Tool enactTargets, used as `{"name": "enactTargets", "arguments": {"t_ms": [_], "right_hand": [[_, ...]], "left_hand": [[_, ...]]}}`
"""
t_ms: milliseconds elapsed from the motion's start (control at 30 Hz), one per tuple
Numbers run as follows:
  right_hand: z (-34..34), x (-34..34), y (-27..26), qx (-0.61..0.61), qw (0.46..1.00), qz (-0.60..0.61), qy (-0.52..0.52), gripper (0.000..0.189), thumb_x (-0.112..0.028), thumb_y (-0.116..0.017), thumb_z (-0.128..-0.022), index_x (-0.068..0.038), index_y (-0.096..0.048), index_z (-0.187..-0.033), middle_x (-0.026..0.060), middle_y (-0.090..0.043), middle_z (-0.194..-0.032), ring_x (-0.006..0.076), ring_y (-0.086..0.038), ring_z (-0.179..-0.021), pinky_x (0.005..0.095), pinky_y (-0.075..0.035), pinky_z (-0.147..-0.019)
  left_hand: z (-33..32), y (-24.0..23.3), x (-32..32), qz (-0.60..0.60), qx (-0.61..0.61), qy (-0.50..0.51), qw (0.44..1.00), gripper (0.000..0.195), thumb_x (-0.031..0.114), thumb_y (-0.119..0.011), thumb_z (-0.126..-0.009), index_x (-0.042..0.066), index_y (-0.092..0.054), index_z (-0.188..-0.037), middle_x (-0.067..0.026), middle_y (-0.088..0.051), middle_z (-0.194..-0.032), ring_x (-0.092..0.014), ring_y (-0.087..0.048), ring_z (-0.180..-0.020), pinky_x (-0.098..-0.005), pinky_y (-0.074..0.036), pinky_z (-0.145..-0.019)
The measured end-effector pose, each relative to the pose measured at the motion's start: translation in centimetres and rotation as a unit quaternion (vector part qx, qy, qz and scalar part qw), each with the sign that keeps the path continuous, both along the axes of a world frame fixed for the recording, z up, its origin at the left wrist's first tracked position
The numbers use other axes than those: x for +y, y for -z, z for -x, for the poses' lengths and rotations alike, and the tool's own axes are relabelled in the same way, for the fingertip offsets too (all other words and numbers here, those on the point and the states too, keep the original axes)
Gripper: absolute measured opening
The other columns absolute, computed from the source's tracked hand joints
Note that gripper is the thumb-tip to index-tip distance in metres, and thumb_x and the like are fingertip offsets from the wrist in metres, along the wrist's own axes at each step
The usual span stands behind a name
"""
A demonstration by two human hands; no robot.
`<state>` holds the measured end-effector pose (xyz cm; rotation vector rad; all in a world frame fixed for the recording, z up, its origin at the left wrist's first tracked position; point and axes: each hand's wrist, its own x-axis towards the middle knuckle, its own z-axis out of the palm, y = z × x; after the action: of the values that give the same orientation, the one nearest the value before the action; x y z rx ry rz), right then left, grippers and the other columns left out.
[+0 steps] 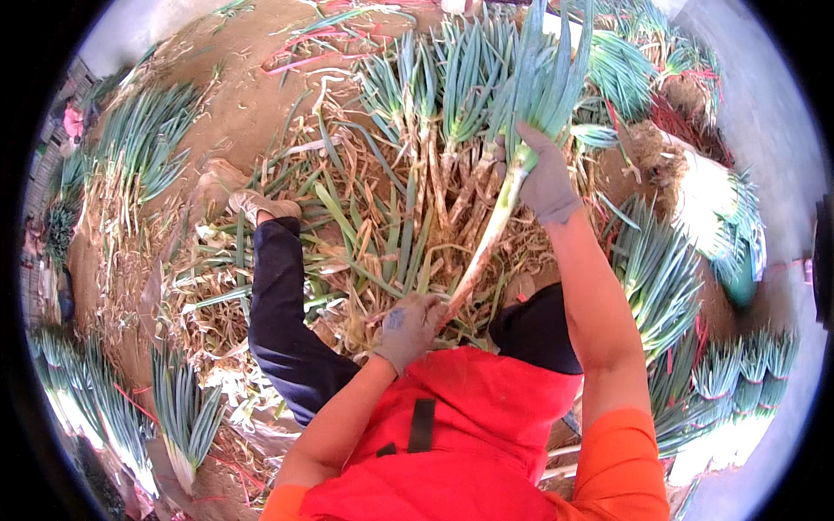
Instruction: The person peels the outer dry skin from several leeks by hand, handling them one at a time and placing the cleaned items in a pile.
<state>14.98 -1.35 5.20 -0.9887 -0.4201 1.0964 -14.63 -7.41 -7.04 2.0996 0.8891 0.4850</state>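
A long Welsh onion (493, 225) slants across the view in front of me, its green leaves pointing away and its root end towards my lap. My right hand (547, 179), in a grey glove, grips it at the neck, where the white stalk turns green. Down at the root end, the curled fingers of my gloved left hand (412, 329) close on the stalk's lower part; the fingertips are partly hidden. Beyond the hands, several unpeeled Welsh onions (466, 91) lean in a row, with dry brown skins on their lower stalks.
Stripped leaves and dry skins (352, 228) cover the ground between my legs. Bundled onions (746, 384) stand at the right, and more onions (143, 140) lie at the left. Red ties (306, 55) are strewn at the back. A person (73, 122) is far left.
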Motion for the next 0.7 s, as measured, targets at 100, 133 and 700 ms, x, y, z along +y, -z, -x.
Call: {"name": "enactTargets", "arguments": {"t_ms": [100, 133, 700], "right_hand": [[1.2, -0.2, -0.4, -0.023, 0.999, -0.026, -0.030, 0.029, -0.022, -0.062, -0.093, -0.004, -0.059, -0.116, 0.0079, -0.065, -0.095, 0.0203, -0.064, -0.079, 0.0345, -0.054, -0.068], [2.4, -0.1, -0.9, -0.025, 0.999, -0.033, -0.034, 0.029, -0.022, -0.061, -0.093, -0.004, -0.059, -0.116, 0.0078, -0.065, -0.096, 0.0199, -0.063, -0.080, 0.0340, -0.054, -0.069], [9.0, 0.5, -2.0, -0.117, 0.989, -0.061, -0.062, 0.032, -0.019, -0.071, -0.085, -0.001, -0.062, -0.110, 0.0047, -0.064, -0.098, 0.0154, -0.060, -0.090, 0.0301, -0.047, -0.084]], "left_hand": [[-2.9, -3.8, 3.2, 0.047, -0.119, -0.076, 0.989, 0.033, 0.029, -0.059, -0.094, 0.001, -0.063, -0.111, -0.0180, -0.066, -0.100, -0.029, -0.065, -0.092, -0.0368, -0.049, -0.082], [-3.9, -5.6, 4.3, 0.057, -0.136, -0.101, 0.984, 0.034, 0.029, -0.058, -0.094, 0.001, -0.063, -0.113, -0.0175, -0.067, -0.102, -0.027, -0.065, -0.095, -0.0355, -0.048, -0.085], [-8.5, -8.9, 9.4, 0.476, -0.366, -0.110, 0.792, 0.029, 0.005, -0.050, -0.087, -0.006, -0.060, -0.112, -0.0099, -0.064, -0.096, -0.020, -0.062, -0.081, -0.0309, -0.051, -0.075]]}}
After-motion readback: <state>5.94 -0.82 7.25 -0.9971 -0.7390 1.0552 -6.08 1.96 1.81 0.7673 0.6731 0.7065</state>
